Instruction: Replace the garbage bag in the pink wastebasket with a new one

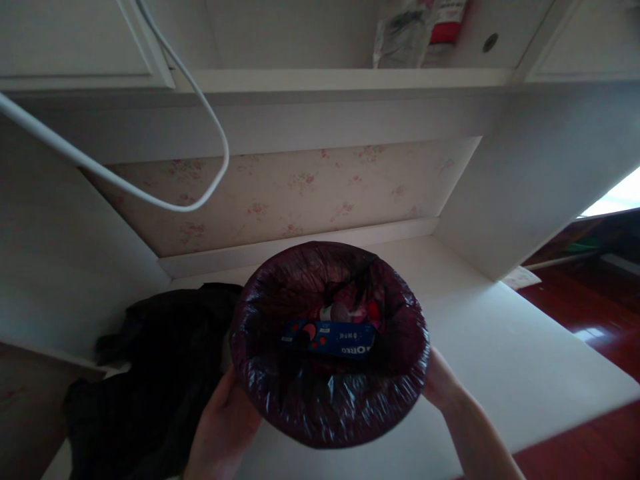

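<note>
The left hand [227,417] and right hand [439,381] clasp a round bin [333,433] from opposite sides, each grip closed against its wall with fingertips hidden. Lined with a dark purple bag [310,270], the bin is above the white tabletop [480,333], whether touching I cannot tell, and a blue Oreo box [327,339] lies inside. Black cloth [163,373] lies heaped near the left hand.
</note>
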### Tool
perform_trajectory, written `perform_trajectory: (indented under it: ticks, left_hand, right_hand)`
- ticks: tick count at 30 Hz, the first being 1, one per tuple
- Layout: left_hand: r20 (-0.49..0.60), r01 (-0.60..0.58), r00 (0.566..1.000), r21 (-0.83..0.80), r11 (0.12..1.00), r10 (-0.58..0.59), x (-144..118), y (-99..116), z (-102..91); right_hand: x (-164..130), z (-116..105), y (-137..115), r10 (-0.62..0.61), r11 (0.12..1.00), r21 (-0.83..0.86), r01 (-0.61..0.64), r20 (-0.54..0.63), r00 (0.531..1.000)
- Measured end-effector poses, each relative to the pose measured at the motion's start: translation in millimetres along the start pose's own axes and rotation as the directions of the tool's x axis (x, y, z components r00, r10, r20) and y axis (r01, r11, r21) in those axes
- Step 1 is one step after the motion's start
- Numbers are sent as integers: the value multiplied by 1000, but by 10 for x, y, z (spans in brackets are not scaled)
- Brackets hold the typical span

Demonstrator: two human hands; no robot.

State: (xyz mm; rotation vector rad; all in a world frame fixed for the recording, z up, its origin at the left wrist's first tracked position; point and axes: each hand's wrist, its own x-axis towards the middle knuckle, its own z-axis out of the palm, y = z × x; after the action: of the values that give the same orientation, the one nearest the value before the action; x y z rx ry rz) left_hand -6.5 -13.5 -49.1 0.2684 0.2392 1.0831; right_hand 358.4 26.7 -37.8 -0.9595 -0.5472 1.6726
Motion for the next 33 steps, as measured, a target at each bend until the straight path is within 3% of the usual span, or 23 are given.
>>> perform_trajectory:
  ticks: [6,17,22,27,33]
  left_hand:
    - [165,-46,985,-22,999,49,28,-40,166]
    - [209,-23,977,-24,999,27,5,-64,278]
    - [167,-18,986,-40,999,25,-65,-77,246]
    - [120,-43,992,-25,999,46,-152,-38,454]
    - [281,-49,958,-29,998,55,-135,-11,647]
  right_hand:
    - [-17,30,77,1,1000,6,-1,-13,1000]
    - [-27,-61,131,24,998,56,-24,5,1000]
    - [-67,-7,17,43,985,168,-48,30,999]
    - [-191,50,-103,-13,989,151,2,71,997]
    - [-264,32,-82,-40,988,149,32,50,998]
